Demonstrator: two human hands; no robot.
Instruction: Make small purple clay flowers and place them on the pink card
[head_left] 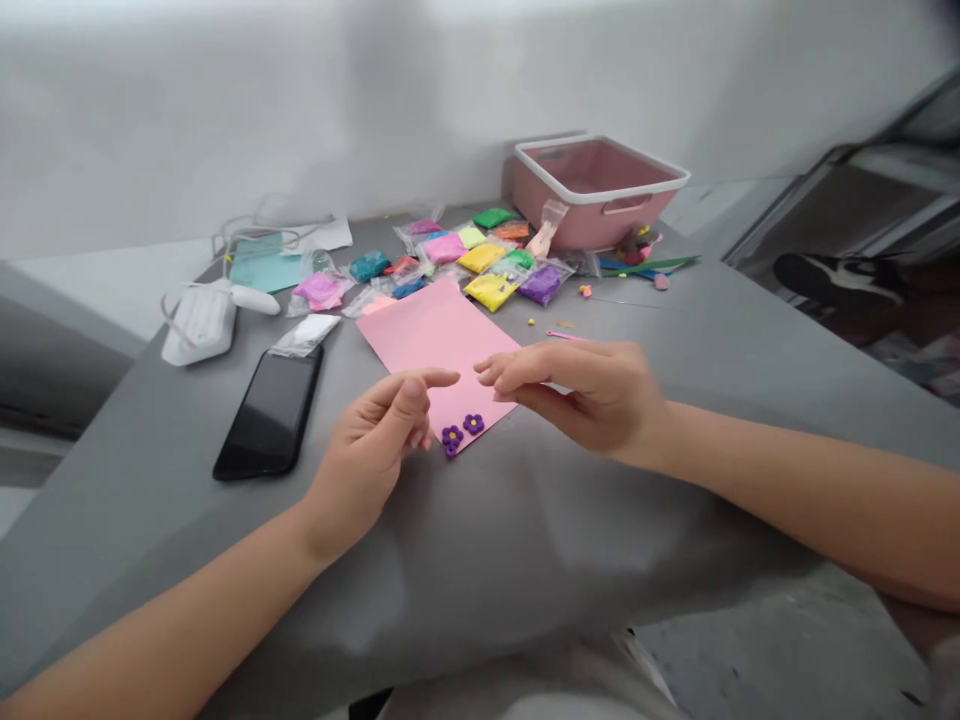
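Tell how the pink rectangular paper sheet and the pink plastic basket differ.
The sheet lies flat; the basket has raised walls. The sheet is pink to its edges; the basket has a white rim. The sheet lies nearer the camera than the basket. Both rest on the grey table.

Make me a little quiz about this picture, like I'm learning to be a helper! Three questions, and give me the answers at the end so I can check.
1. True or false: the black phone lies to the left of the pink paper.

2. Pick one. What do the two little flowers at the near end of the paper look like?
A) Yellow petals with purple middles
B) Purple petals with yellow middles
C) Green petals with white middles

3. Short answer: which of the person's hands is nearer to the phone?

Key:
1. True
2. B
3. The left hand
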